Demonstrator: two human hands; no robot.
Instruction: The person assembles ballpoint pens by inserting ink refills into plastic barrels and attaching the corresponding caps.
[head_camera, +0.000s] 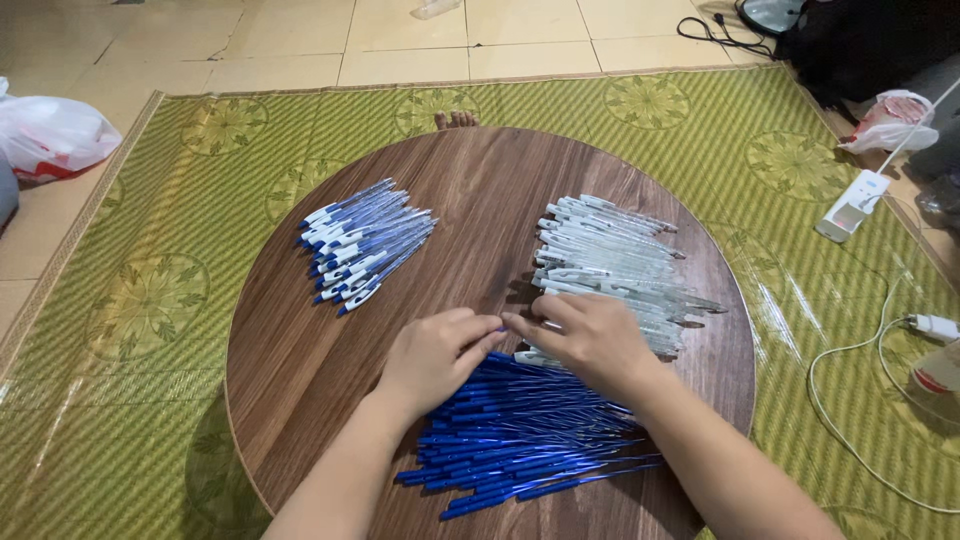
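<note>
Where green mat (150, 300) meets tile — round wood table (300, 370).

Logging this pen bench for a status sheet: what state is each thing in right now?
left hand: fingertips pinched, above the blue refills
right hand: curled beside the clear barrels
blue refills: loose heap
clear barrels: stacked pile, empty
assembled pens: piled together
round table: bears all three piles

I take this for a home floor, used for piecework. I see a low round table (300, 370) on a green woven mat (150, 300) over pale tiles (280, 40). A plastic bag (50, 135) lies far left; a power strip (853, 203), cables (850, 400) and another bag (890, 120) lie right.
</note>
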